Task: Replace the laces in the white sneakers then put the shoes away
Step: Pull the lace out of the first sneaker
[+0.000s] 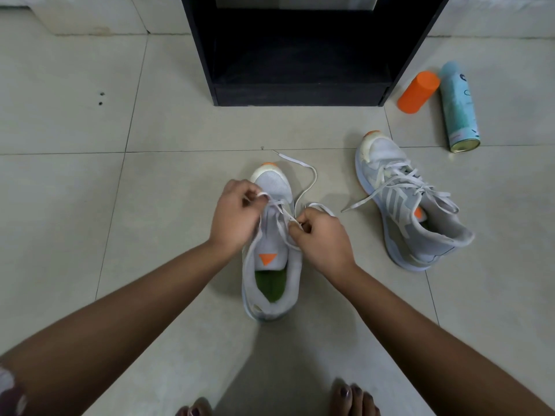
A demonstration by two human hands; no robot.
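We see a white sneaker [268, 250] standing upright on the tiled floor [75, 175] right in front of the person, its orange-tipped toe pointing away, a green insole showing in the opening and an orange triangle on the tongue. The left hand [232, 216] sits over the left side of the eyelet row near the toe, its fingers curled and pinching a small loop of the white lace [295, 161]. The right hand [324, 235] is at the right side of the row, fingers curled tight and pinching the same lace. From there a free length curves up past the toe, and its tip lies on the floor just ahead of the shoe. The second sneaker [399, 199] rests well apart to the right, angled, already threaded, with its loose laces [359, 203] sprawled across it and onto the tiles. Beyond it an orange bottle [418, 92] and a pale blue spray can [458, 106] lie on their sides just beside each other. A black open cabinet [300, 96] stands ahead of us, and bare toes [354, 397] show at the lower edge
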